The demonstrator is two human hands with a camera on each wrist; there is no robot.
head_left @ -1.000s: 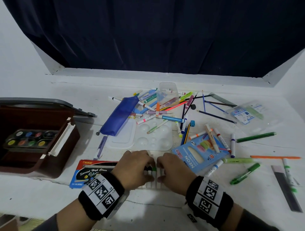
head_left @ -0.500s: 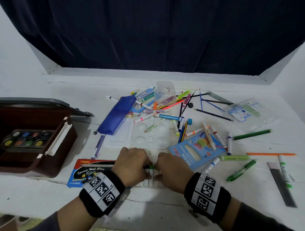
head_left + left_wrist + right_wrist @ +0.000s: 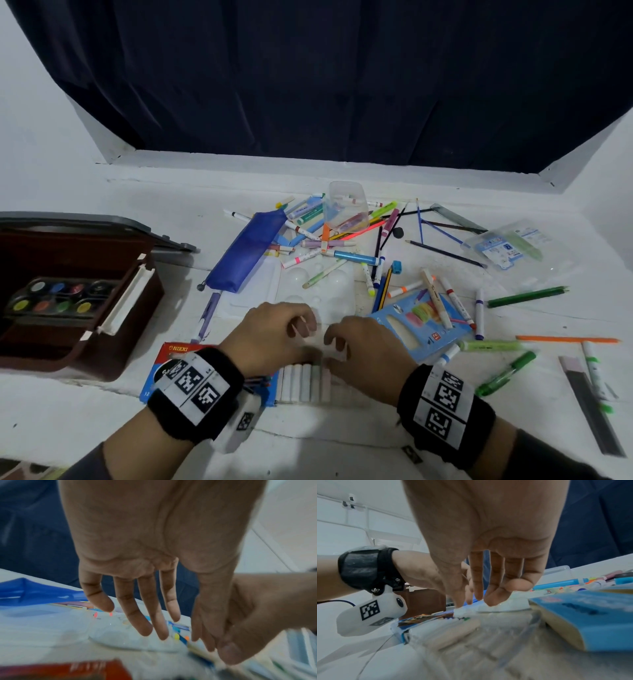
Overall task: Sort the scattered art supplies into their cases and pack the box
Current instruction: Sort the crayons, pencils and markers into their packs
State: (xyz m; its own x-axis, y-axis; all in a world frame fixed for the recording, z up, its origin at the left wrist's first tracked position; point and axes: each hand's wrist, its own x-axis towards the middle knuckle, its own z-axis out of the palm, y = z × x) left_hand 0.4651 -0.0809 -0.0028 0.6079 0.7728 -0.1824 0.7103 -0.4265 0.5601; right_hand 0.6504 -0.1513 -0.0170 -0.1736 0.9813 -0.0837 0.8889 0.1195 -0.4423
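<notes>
- White table [image 3: 342, 445], seen from head cam: art supplies strewn across centre and R side, dark curtain [image 3: 342, 85] hanging behind.
- Brown box [image 3: 85, 342] sits open at far L edge; inside it, a watercolour set [image 3: 58, 298] w/ round paint pans.
- Blue pencil pouch [image 3: 246, 253] lies diagonally at centre-L, its lower end overlapping a white mixing palette [image 3: 325, 291].
- Light-blue crayon box [image 3: 421, 325] lies flat just R of the hands, a couple of markers resting across it.
- Red-and-blue pencil case [image 3: 171, 353] lies by the near edge, partly under the L wrist.
- Clear marker case [image 3: 305, 383], just R of that case, holds a row of white-barrelled markers side by side; it sits directly below both hands.
- Left hand [image 3: 274, 335] hangs over the marker case's far end, fingers loosely extended and slightly spread in the wrist view, grasping nothing.
- Right hand [image 3: 370, 349] is next to it, fingers relaxed and drooping, thumb tip near or on the row's cap ends; contact unclear through blur. Nothing held.
- Loose markers [image 3: 356, 257], pencils and a green pen [image 3: 507, 373] remain scattered beyond and to the R, well apart from the brown box.
</notes>
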